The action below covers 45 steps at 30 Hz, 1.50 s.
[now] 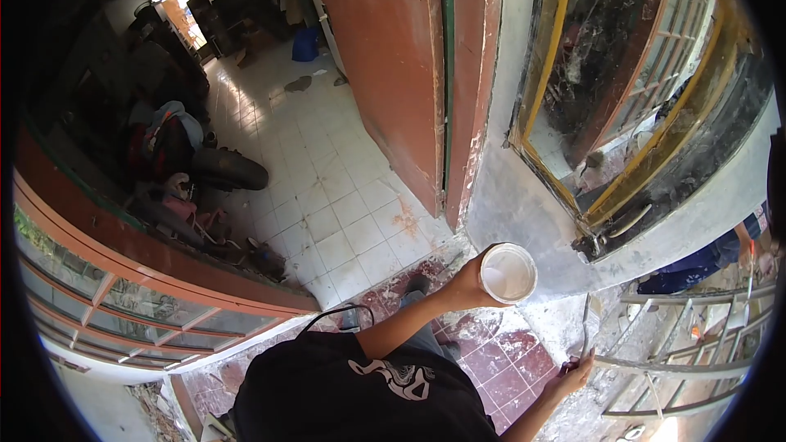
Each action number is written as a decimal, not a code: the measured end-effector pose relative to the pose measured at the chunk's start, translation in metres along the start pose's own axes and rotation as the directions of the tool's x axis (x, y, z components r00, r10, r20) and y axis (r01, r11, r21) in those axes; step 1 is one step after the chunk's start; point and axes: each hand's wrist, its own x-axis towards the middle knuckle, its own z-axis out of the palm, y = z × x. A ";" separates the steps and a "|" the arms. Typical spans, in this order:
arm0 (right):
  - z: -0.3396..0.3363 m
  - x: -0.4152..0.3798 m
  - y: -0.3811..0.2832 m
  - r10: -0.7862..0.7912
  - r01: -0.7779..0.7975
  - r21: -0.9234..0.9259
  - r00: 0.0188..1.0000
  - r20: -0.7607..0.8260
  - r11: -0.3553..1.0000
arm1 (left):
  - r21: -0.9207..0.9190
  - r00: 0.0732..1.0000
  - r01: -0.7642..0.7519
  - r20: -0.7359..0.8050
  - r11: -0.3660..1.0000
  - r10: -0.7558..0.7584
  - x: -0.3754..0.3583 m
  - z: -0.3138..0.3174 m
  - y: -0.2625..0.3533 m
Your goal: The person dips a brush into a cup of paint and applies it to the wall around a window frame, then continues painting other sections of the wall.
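My left hand [468, 285] is closed round the side of a round white tub [508, 272]. Pale, whitish material lies inside the tub, and its rim is smeared. Lower right, my right hand [578, 373] grips a putty knife [587, 329] by its dark handle. The blade points away from me, close to the foot of the grey plastered wall [524, 196]. A gap separates the knife from the tub.
A reddish-brown door [393, 57] stands ajar onto a white tiled floor [319, 172]. A yellow-edged window frame [547, 57] juts out at right. Near a metal grille [671, 368] is another person in dark blue clothing [696, 262]. Red tiles [491, 364] below are spattered white.
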 end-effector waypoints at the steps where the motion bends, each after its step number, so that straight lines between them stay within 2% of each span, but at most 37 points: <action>1: 0.005 -0.009 -0.012 0.128 -0.121 0.109 0.990 -0.055 0.987 | -0.003 1.000 0.003 0.005 1.000 -0.003 0.000 0.000 -0.002; 2: 0.008 -0.015 -0.019 0.257 -0.230 0.223 0.961 -0.100 0.947 | 0.002 1.000 -0.018 0.004 1.000 0.018 0.001 0.000 -0.006; 5: -0.010 -0.008 -0.015 0.407 -0.408 0.466 0.907 0.108 0.785 | -0.046 1.000 0.004 0.027 0.999 -0.002 -0.001 0.006 -0.006; 6: -0.014 -0.011 -0.020 0.436 -0.450 0.555 0.884 0.167 0.700 | -0.083 0.999 0.040 0.029 0.996 -0.037 -0.002 0.008 -0.005; 8: -0.011 -0.012 -0.037 0.632 -0.492 0.751 0.764 0.129 0.441 | -0.143 0.999 0.046 0.028 0.989 -0.042 -0.004 0.015 -0.003; 9: -0.015 -0.015 -0.044 0.590 -0.547 0.771 0.755 0.287 0.325 | -0.125 0.997 0.059 0.048 0.990 -0.053 -0.004 0.019 -0.003; 11: -0.019 -0.018 -0.046 0.420 -0.592 0.783 0.770 0.481 0.189 | -0.077 0.996 0.054 0.075 0.996 -0.048 -0.002 0.026 -0.004; 12: -0.004 -0.031 -0.078 0.513 -0.573 0.819 0.716 0.473 0.045 | -0.052 0.996 0.041 0.077 0.998 -0.037 -0.003 0.032 -0.007; 14: -0.001 -0.035 -0.085 0.434 -0.576 0.813 0.714 0.549 -0.082 | -0.018 0.987 0.011 0.160 1.000 -0.008 0.000 0.042 -0.007; 16: 0.002 -0.040 -0.092 0.396 -0.576 0.810 0.720 0.569 -0.116 | -0.038 0.977 0.039 0.212 0.999 -0.030 -0.002 0.055 -0.010; 18: 0.006 -0.048 -0.100 0.391 -0.565 0.814 0.724 0.569 -0.136 | -0.025 0.971 -0.028 0.237 0.999 0.033 -0.004 0.065 -0.013; 20: 0.006 -0.055 -0.103 0.417 -0.545 0.832 0.735 0.535 -0.108 | -0.040 0.958 0.003 0.287 0.999 0.009 -0.006 0.072 -0.016; 23: 0.009 -0.064 -0.108 0.399 -0.570 0.811 0.719 0.569 -0.129 | 0.002 0.941 -0.014 0.339 1.000 0.013 -0.012 0.076 -0.011; 26: 0.012 -0.069 -0.109 0.388 -0.585 0.798 0.709 0.589 -0.143 | -0.050 0.933 0.027 0.361 0.998 -0.007 -0.017 0.077 -0.012; 30: 0.018 -0.076 -0.112 0.363 -0.620 0.770 0.690 0.627 -0.151 | -0.045 0.940 -0.001 0.341 0.999 0.017 -0.024 0.068 -0.010; 35: 0.027 -0.082 -0.106 0.370 -0.680 0.728 0.657 0.657 -0.085 | -0.005 0.962 -0.029 0.271 1.000 0.029 -0.034 0.049 -0.016; 39: 0.038 -0.090 -0.101 0.420 -0.749 0.663 0.595 0.685 -0.020 | -0.006 0.986 -0.004 0.168 1.000 0.005 -0.048 0.028 -0.014; 40: 0.042 -0.093 -0.100 0.418 -0.772 0.635 0.587 0.693 0.030 | -0.026 0.990 -0.006 0.144 1.000 0.010 -0.050 0.024 -0.012; 42: 0.050 -0.098 -0.094 0.467 -0.798 0.603 0.536 0.703 0.009 | -0.035 0.996 -0.006 0.086 0.999 0.009 -0.056 0.015 -0.003; 44: 0.062 -0.108 -0.094 0.474 -0.835 0.548 0.504 0.722 0.054 | -0.045 0.991 0.092 0.101 0.995 -0.087 -0.065 0.000 -0.016; 45: 0.066 -0.113 -0.092 0.472 -0.847 0.530 0.487 0.735 0.047 | -0.057 0.994 0.057 0.099 0.997 -0.051 -0.069 -0.005 -0.017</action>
